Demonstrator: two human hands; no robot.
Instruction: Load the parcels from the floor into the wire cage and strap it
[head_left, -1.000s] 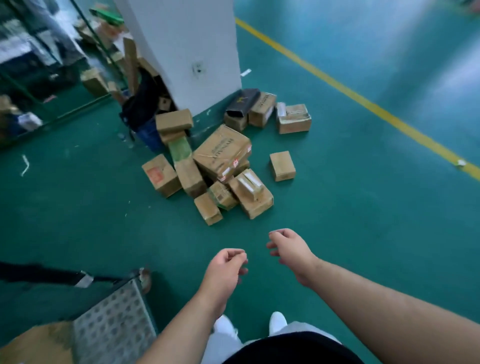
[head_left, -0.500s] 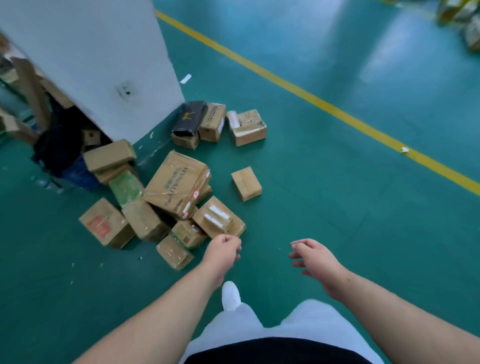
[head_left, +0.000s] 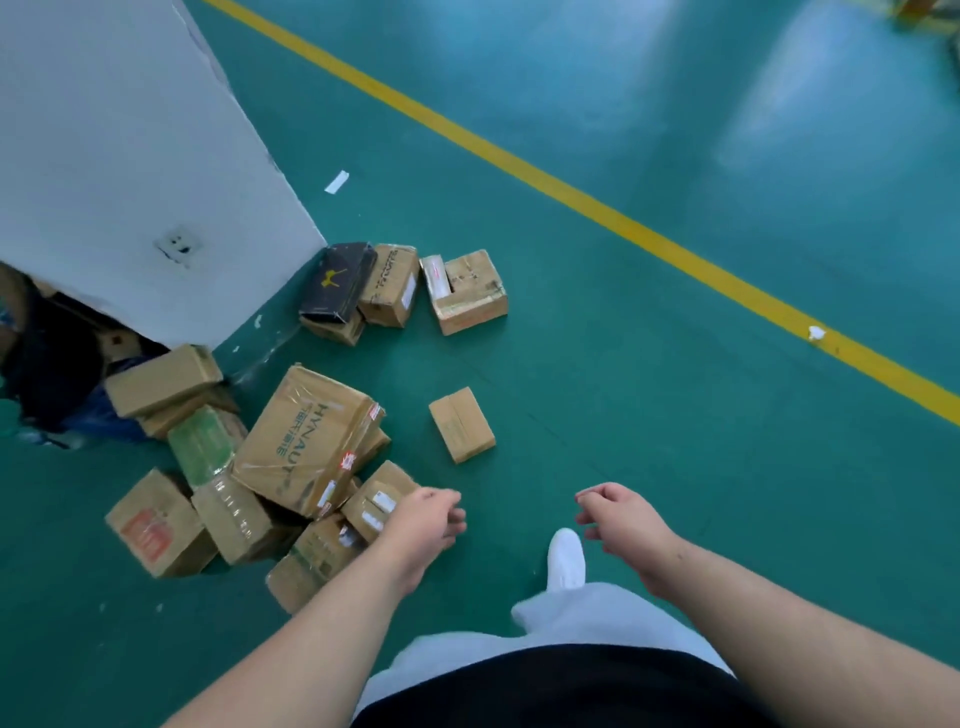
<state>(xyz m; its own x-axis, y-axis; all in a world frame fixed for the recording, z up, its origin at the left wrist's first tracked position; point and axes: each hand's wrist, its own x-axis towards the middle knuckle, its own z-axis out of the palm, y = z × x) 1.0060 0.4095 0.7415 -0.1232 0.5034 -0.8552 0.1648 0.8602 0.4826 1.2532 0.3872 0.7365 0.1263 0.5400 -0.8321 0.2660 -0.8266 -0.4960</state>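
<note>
**Hands reach the parcel heap**

Within the last second the parcel heap (head_left: 306, 441) has gone from well ahead of the person to just under the hands. It now spreads from nine to eleven o'clock. The left hand (head_left: 423, 525) is loosely curled and empty, over a labelled box (head_left: 376, 499) at the near edge of the heap; it may be touching, but the view is too soft to say. The right hand (head_left: 621, 519) hangs relaxed and empty at one o'clock. A lone small box (head_left: 461, 423) lies at twelve. The wire cage is out of view, so a pickup looks like the next step.
</note>
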